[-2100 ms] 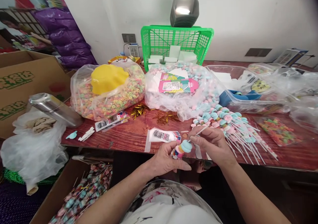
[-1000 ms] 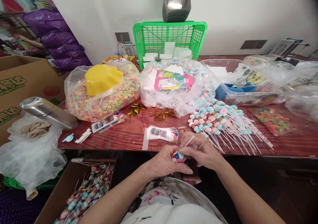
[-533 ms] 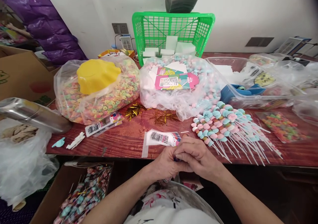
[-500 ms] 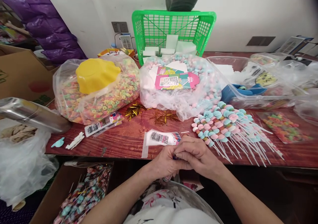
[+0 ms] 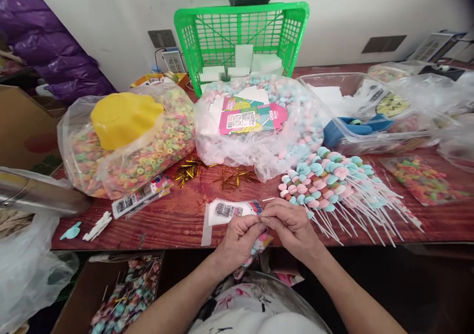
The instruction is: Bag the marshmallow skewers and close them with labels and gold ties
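My left hand (image 5: pixel 239 237) is closed on the upper end of a wrapped candy skewer (image 5: pixel 259 245), whose pink and blue candies hang below it, over the table's front edge. The fingertips of my right hand (image 5: pixel 292 225) pinch at the same end and touch my left fingertips; what lies between them is too small to tell. Just behind my left hand, printed clear packets (image 5: pixel 225 211) lie flat on the red table (image 5: pixel 166 225). To the right of my hands is a pile of pink and blue candy skewers (image 5: pixel 326 181) with white sticks.
Gold twist ties (image 5: pixel 237 177) lie behind the packets. Bags of ring candies (image 5: pixel 148 146) and marshmallow candies (image 5: pixel 303 121) stand further back, before a green basket (image 5: pixel 240 10). A steel flask (image 5: pixel 40 193) is at left, a clear tub (image 5: pixel 400 139) at right, a box of wrapped skewers (image 5: pixel 129 294) below.
My fingers have shifted, and more of the wrapped candy skewer now shows below my hands. The view has turned slightly, so the table items appear further left.
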`<act>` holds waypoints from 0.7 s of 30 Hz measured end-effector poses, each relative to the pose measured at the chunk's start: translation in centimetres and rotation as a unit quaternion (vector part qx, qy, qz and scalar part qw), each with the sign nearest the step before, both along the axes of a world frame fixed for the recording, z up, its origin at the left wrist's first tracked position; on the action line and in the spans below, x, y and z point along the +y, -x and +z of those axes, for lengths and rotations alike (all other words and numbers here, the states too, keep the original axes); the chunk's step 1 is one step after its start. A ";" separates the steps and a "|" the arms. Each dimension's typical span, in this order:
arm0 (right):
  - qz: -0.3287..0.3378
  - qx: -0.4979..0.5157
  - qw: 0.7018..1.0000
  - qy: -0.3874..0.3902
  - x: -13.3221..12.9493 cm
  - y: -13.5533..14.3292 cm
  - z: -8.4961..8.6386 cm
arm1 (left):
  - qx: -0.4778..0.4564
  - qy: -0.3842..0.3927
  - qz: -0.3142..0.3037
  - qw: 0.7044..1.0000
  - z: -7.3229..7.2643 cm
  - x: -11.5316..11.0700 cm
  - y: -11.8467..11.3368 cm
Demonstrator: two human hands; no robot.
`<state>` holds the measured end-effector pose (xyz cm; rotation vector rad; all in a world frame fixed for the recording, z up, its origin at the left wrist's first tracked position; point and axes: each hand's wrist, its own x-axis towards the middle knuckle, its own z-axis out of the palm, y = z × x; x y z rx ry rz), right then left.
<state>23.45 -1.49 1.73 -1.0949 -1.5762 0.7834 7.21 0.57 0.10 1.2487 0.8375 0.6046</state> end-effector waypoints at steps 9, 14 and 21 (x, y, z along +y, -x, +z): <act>-0.121 0.053 0.990 0.050 -3.7 3.7 -2.0 | -0.014 -0.163 0.124 0.979 0.1 0.0 0.5; -0.168 0.035 0.985 0.023 -4.8 5.0 -2.1 | -0.076 -0.089 0.082 0.990 -0.3 -1.7 1.2; -0.178 0.005 0.984 -0.022 -6.0 6.3 -1.2 | -0.131 0.006 -0.031 0.991 -0.2 -3.1 3.6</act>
